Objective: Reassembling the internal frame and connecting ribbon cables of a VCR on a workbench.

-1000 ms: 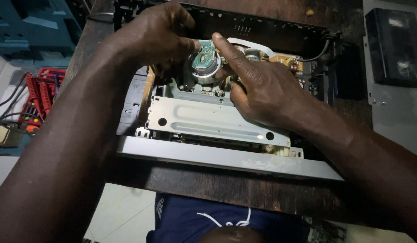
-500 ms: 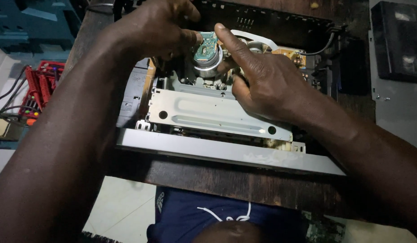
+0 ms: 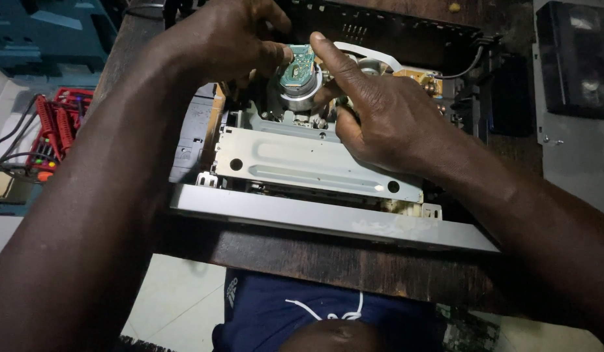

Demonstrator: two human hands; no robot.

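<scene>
The head drum [image 3: 301, 88] stands upright between both hands; left hand [image 3: 227, 42] pinches its left side; right hand [image 3: 387, 117] presses a forefinger on its right.

Both forearms are reaching forward and converging, the left hand [image 3: 227, 42] curling with fingers bent inward while the right hand [image 3: 380, 117] is extending its index finger toward it.

My left hand [image 3: 227, 42] and right hand [image 3: 387, 117] are bare, with no gloves, rings or watch, and both forearms are uncovered with no sleeves showing. Below the table edge I wear dark navy shorts [image 3: 295, 313] with a white drawstring [image 3: 321, 308] and a small white logo.
</scene>
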